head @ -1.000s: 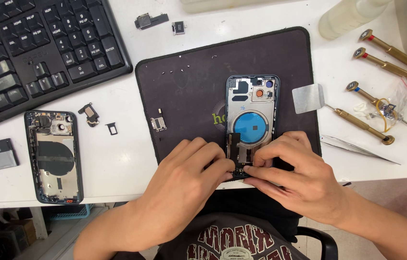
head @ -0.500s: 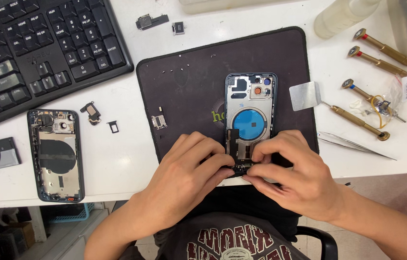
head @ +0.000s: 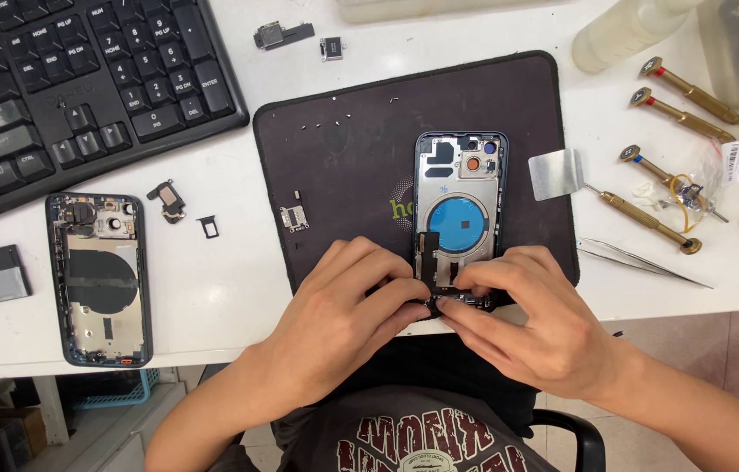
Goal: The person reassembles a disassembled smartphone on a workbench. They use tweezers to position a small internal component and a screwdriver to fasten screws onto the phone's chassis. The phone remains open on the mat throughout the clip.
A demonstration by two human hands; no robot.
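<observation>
While both hands pinch the bottom end of the open phone shell at 6 o'clock on the mat, I judge it thin and breakable; my left hand and right hand grip its edges.

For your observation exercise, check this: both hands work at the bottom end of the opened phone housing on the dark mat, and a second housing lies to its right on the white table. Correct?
Not quite. The head view shows the second housing to the left of the dark mat, below the keyboard. Both the left hand and right hand do work at the opened phone housing.
</observation>
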